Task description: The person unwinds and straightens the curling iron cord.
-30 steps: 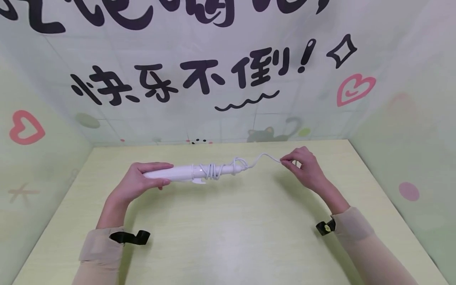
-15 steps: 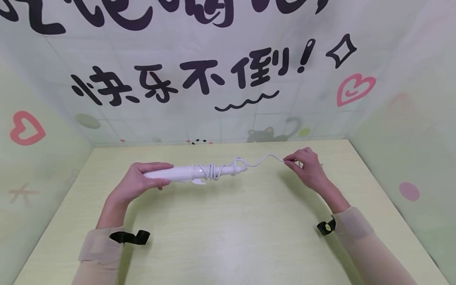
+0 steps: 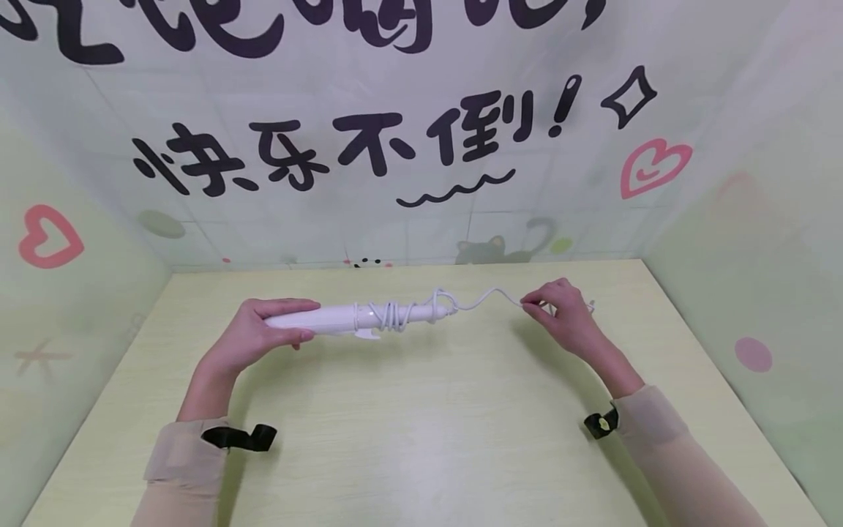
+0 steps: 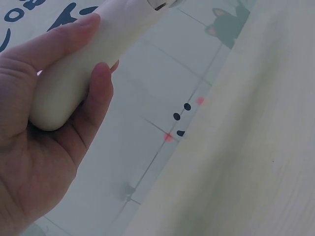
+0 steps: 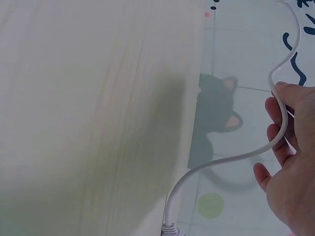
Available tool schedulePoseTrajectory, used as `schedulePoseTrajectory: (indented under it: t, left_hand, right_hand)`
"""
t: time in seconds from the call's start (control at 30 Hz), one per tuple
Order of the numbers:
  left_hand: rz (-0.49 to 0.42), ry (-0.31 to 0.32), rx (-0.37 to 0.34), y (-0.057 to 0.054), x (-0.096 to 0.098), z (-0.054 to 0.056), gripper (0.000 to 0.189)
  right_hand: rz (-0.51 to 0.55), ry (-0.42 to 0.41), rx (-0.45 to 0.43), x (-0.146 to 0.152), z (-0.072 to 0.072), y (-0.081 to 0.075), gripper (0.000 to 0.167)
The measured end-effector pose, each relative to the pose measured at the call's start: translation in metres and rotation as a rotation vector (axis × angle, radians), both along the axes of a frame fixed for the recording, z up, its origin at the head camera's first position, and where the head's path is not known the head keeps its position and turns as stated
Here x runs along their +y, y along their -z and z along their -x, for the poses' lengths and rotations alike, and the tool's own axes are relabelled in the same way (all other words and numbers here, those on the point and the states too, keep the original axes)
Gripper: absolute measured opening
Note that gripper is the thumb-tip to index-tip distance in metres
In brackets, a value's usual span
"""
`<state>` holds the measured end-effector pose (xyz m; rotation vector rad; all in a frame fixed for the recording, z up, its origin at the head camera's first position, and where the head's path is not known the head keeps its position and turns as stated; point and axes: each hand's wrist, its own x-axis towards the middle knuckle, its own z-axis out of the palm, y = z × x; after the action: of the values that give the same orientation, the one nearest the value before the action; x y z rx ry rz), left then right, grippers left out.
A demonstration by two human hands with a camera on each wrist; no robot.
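Observation:
A white wand-shaped appliance that looks like a curling iron point(image 3: 323, 320) is held level above the table. My left hand point(image 3: 250, 333) grips its thick rounded end, thumb on one side and fingers on the other. A small lever point(image 3: 366, 334) sticks out near its middle. Its white cord point(image 3: 392, 316) is wound several times round the thinner part, with a loose loop at the narrow end. My right hand point(image 3: 565, 313) pinches the free stretch of cord between thumb and fingers. In the right wrist view the cord point(image 5: 231, 159) runs across the palm down to a ribbed end piece point(image 5: 170, 229).
Both hands are over a pale wood-grain table point(image 3: 421, 424). A printed backdrop point(image 3: 369, 227) with black lettering rises at the back edge, and further printed panels stand left and right. Each sleeve carries a black wrist strap point(image 3: 240, 439).
My right hand shifted slightly right along with the cord, then came slightly back left and down. A white cord end now shows behind it. The left hand and the curling iron stay put.

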<state>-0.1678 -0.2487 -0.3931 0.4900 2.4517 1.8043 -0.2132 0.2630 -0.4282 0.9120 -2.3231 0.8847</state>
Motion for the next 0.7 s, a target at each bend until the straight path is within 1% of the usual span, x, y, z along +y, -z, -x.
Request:
schedulePoseTrajectory:
  t: [0.17, 0.33, 0.43, 0.57, 0.7]
  left_hand:
    - [-0.001, -0.003, -0.005, -0.001, 0.000, 0.000, 0.042]
    - [-0.017, 0.002, -0.012, -0.001, -0.001, -0.001, 0.042]
    - [-0.019, 0.005, -0.012, -0.001, -0.001, -0.001, 0.041]
    - [-0.021, 0.011, -0.007, -0.003, 0.000, -0.001, 0.041]
    - [-0.023, 0.019, -0.002, -0.004, 0.002, -0.002, 0.042]
  right_hand:
    - [-0.002, 0.011, -0.049, -0.001, -0.002, 0.000, 0.012]
    - [0.030, 0.042, -0.097, -0.008, -0.008, -0.005, 0.016]
    - [0.083, 0.041, -0.174, -0.016, -0.011, -0.011, 0.020]
    - [0.160, -0.003, -0.289, -0.030, -0.013, -0.018, 0.023]
    - [0.194, -0.075, -0.349, -0.046, -0.013, -0.024, 0.024]
